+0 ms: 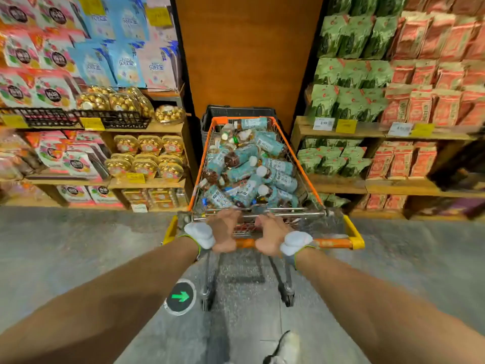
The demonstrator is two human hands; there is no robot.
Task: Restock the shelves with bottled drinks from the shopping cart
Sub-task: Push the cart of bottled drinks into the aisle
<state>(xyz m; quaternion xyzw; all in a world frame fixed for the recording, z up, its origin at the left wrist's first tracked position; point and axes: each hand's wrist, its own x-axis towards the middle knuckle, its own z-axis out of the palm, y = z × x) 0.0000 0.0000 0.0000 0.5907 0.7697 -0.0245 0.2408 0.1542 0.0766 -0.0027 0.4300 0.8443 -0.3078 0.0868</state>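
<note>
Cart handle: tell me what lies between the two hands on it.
Head view: a short bare stretch of orange cart handle lies between the left hand and right hand; nothing else.

Orange-rimmed cart (296, 153), teal-labelled bottles (278, 177), green arrow floor sticker (180, 296), gold-wrapped chocolates (147, 164)

A wire shopping cart (312, 185) on the grey floor (78, 245) holds heaped teal-labelled bottles (252, 166)

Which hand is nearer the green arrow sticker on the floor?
Left. The left hand grips the cart handle above the green arrow sticker; the right hand grips it farther right.
</note>
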